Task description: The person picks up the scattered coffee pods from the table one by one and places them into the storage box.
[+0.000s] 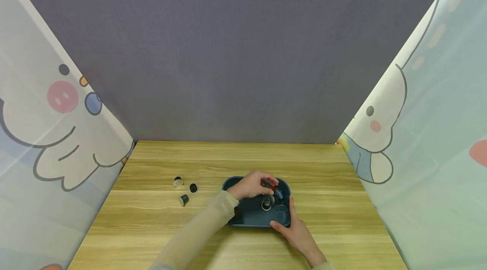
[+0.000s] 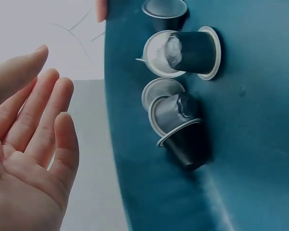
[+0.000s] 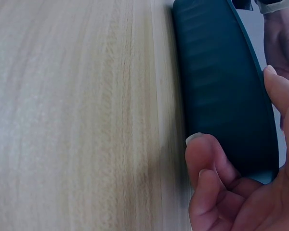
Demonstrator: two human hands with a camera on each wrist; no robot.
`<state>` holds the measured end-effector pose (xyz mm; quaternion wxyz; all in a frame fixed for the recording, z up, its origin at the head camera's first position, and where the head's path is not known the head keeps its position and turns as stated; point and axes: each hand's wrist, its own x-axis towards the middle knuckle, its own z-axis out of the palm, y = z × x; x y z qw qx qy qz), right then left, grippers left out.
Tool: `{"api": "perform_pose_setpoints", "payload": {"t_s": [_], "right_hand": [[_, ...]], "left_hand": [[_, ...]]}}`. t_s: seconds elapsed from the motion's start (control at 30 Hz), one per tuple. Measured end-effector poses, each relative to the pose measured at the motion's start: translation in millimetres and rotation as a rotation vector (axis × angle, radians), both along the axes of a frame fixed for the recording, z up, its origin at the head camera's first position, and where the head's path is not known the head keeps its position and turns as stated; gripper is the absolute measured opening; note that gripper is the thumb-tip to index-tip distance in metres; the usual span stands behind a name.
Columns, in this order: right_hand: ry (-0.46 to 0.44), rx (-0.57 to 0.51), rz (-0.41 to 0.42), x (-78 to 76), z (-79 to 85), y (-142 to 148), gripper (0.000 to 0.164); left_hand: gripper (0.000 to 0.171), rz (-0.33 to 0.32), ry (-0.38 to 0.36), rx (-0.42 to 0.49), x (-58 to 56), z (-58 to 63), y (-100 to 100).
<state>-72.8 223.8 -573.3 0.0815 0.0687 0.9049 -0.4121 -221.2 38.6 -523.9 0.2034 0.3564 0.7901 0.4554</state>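
A dark blue tray (image 1: 249,219) stands on the table with several coffee capsules inside, gathered toward its right end. Over these my left hand (image 1: 253,184) reaches across from the left; in the left wrist view its fingers (image 2: 31,122) are loosely bent, and nothing lies between them and the thumb. A black coffee capsule (image 2: 185,144) lies tilted in the tray, against a silver-lidded one. My right hand (image 1: 298,234) grips the tray's right end, thumb at the rim and the curled fingers (image 3: 212,154) against the outer wall (image 3: 221,86).
On the wooden table (image 1: 312,164), left of the tray, lie three loose capsules, among them a tipped dark capsule (image 1: 184,200) and a lid-side one (image 1: 193,188). A grey panel (image 1: 236,58) rises behind; cartoon-printed curtains (image 1: 426,135) hang at both sides.
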Motion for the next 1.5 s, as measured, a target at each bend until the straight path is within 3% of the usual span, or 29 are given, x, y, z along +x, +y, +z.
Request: {"api": "perform_pose_setpoints", "payload": {"t_s": [0.37,0.7,1.0,1.3,1.5], "right_hand": [[0.006,-0.013,0.003,0.7,-0.3,1,0.114],[0.01,-0.013,0.0,0.4,-1.9,1,0.113],[0.017,-0.005,0.002,1.3,-1.8,1,0.114],[0.007,-0.002,0.002,0.4,-1.3,2,0.115],[0.024,0.019,0.006,1.1,-3.1,2,0.115]], "left_hand": [[0.034,0.062,0.028,0.05,5.2,11.3,-24],[0.033,0.138,0.098,0.101,7.5,18.7,-55],[0.03,0.217,0.128,0.141,12.3,15.4,-84],[0.028,0.302,0.068,0.23,23.4,15.2,-112],[0.031,0.417,0.103,0.208,32.4,8.1,-138]]}}
